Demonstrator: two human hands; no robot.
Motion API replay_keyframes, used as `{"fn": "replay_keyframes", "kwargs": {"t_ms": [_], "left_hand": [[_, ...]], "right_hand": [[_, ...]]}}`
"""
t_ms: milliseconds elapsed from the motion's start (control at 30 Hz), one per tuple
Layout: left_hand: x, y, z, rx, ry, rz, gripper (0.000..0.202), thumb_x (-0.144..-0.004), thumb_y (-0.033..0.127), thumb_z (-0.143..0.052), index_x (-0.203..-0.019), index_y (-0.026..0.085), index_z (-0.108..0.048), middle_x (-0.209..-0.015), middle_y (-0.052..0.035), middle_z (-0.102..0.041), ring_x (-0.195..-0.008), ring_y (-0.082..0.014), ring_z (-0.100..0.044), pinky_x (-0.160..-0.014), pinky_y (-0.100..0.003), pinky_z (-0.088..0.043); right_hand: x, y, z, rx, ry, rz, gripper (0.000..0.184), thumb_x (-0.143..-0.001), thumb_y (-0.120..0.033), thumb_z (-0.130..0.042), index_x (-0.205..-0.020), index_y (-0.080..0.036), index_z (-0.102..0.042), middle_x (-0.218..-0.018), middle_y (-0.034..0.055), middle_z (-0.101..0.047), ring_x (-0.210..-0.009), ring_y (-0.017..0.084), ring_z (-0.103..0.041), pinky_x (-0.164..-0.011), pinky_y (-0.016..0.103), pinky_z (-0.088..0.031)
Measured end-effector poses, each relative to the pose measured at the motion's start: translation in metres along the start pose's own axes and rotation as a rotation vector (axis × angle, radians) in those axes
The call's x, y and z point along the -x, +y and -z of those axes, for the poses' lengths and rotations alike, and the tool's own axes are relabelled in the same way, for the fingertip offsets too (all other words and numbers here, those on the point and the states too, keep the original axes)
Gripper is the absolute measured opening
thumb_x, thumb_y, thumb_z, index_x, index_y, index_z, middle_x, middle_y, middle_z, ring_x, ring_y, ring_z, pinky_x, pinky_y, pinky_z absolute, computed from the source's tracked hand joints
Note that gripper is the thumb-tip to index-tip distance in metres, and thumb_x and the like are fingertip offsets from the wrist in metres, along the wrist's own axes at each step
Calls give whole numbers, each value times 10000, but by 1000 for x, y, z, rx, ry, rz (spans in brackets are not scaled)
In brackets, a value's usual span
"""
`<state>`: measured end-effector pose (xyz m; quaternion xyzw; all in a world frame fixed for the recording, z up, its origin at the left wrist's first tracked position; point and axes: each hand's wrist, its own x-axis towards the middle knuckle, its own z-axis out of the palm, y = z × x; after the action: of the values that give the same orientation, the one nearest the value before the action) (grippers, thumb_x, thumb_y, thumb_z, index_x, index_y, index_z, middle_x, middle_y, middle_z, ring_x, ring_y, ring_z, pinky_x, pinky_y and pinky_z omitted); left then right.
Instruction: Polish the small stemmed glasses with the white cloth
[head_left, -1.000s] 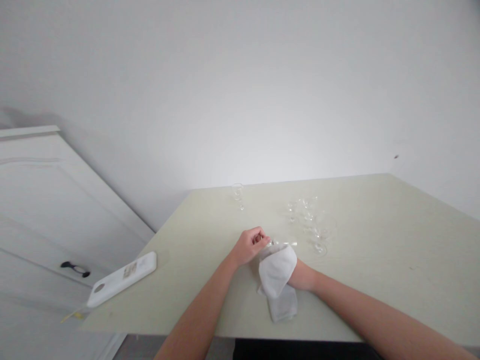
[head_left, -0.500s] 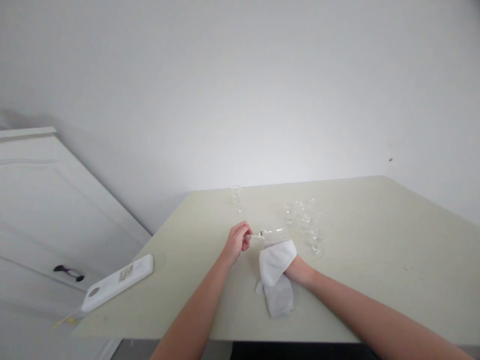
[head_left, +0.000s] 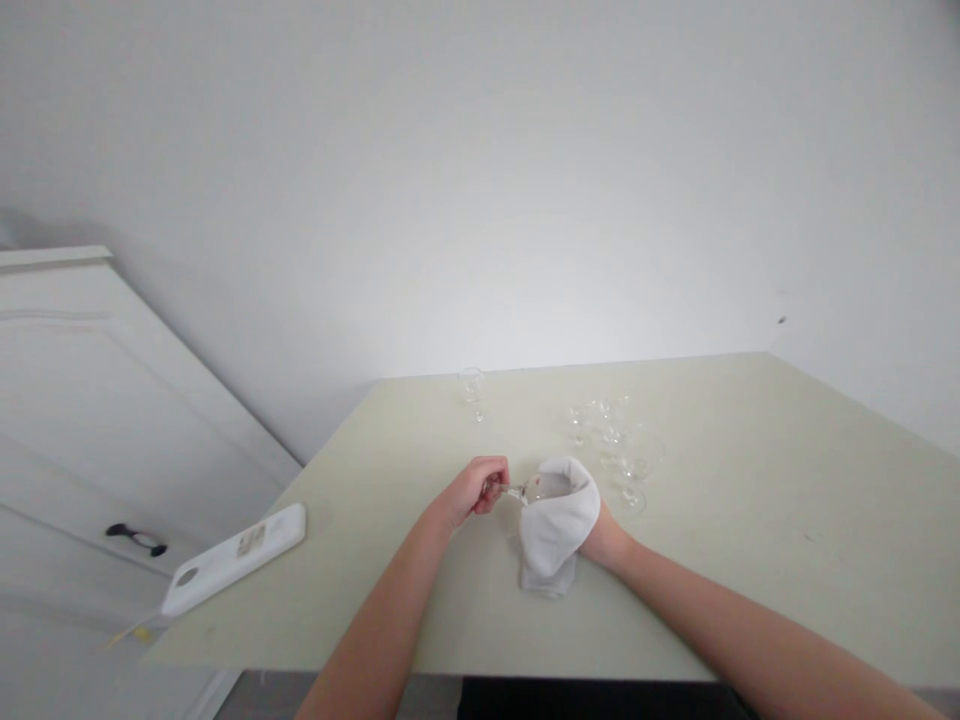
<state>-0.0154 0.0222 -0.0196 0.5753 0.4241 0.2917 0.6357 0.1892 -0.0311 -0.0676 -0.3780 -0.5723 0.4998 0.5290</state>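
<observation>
My left hand point(head_left: 480, 486) is closed around the stem end of a clear wine glass point(head_left: 533, 489), which lies on its side in the air with its bowl to the right. A white cloth point(head_left: 556, 535) wraps round the lower and right sides of the bowl, and its tail hangs toward the table. Inside the cloth is my right hand point(head_left: 604, 535), closed on it; its fingers are hidden under the fabric. Just right of the cloth, several clear stemmed glasses point(head_left: 632, 482) stand in a cluster.
One more stemmed glass point(head_left: 473, 392) stands apart near the back edge of the pale table point(head_left: 750, 580). At the left edge lies a white box-like device point(head_left: 234, 560) with a cord. Beyond it is a white cabinet point(head_left: 67, 430) with a black handle; a wall rises behind.
The white cloth has moved up and now wraps round the wine glass's bowl, which showed bare above it before. My left hand has turned and lowered slightly.
</observation>
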Motion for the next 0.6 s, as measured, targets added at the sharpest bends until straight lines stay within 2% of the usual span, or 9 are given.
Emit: {"fn": "replay_keyframes", "kwargs": {"t_ms": [67, 133, 167, 233, 300, 333, 400, 500, 600], "left_hand": [[-1, 0, 0, 26, -30, 58, 288, -771, 418, -520, -602, 187, -492, -408, 79, -333, -313, -52, -202, -348, -205, -128], [1, 1, -1, 31, -31, 24, 312, -791, 460, -527, -648, 182, -513, -442, 81, -348, -326, -49, -205, -359, -208, -137], [3, 1, -3, 21, -12, -45, 317, -795, 477, -551, -694, 176, -536, -477, 78, -378, -344, -47, -235, -373, -205, -163], [5, 2, -7, -32, 68, -257, 328, -783, 489, -624, -758, 168, -561, -569, 61, -445, -417, -48, -327, -421, -196, -239], [4, 1, -11, -79, 169, -418, 350, -773, 489, -665, -728, 163, -546, -612, 48, -458, -489, -55, -378, -465, -190, -275], [3, 0, -12, -68, 200, -412, 370, -773, 498, -661, -692, 165, -522, -601, 49, -444, -498, -57, -376, -464, -188, -266], [-1, -2, -14, 16, 199, -272, 409, -786, 529, -610, -635, 178, -465, -539, 58, -398, -454, -58, -327, -428, -188, -204], [-5, -3, -15, 113, 95, -44, 392, -794, 531, -546, -625, 192, -444, -476, 64, -388, -372, -53, -238, -384, -200, -133], [-1, -1, -15, 152, -24, 48, 380, -807, 527, -559, -664, 189, -462, -500, 63, -428, -357, -42, -221, -377, -198, -148]], "right_hand": [[3, -3, -1, 115, 33, 41, 655, -584, -323, -865, -1148, -213, -549, -956, 30, -667, -827, 211, -633, -775, 328, -533], [2, -8, -1, 162, 38, 61, 646, -575, -344, -867, -1130, -211, -563, -954, 30, -664, -827, 214, -634, -778, 334, -537], [0, -10, 0, 145, 34, 56, 610, -586, -352, -858, -1106, -208, -574, -940, 31, -671, -817, 215, -639, -778, 334, -539], [-4, -14, 2, 58, 0, 8, 360, -704, -390, -764, -971, -197, -619, -869, 41, -691, -785, 220, -653, -759, 333, -545], [-6, -16, 2, 11, -19, -21, 245, -761, -396, -703, -878, -193, -632, -838, 53, -706, -782, 229, -665, -762, 340, -551], [-6, -17, 1, 3, -13, -22, 249, -753, -382, -713, -894, -195, -631, -852, 55, -712, -792, 233, -669, -769, 344, -553], [-2, -19, -2, -3, 31, 8, 427, -673, -320, -793, -1033, -209, -592, -930, 51, -721, -833, 241, -675, -793, 354, -553], [3, -21, -7, -63, 109, 69, 673, -605, -256, -852, -1175, -238, -494, -1035, 51, -713, -907, 252, -677, -851, 377, -544], [0, -17, -3, -157, 145, 75, 670, -616, -301, -842, -1183, -241, -489, -1038, 62, -707, -923, 262, -680, -879, 402, -546]]}}
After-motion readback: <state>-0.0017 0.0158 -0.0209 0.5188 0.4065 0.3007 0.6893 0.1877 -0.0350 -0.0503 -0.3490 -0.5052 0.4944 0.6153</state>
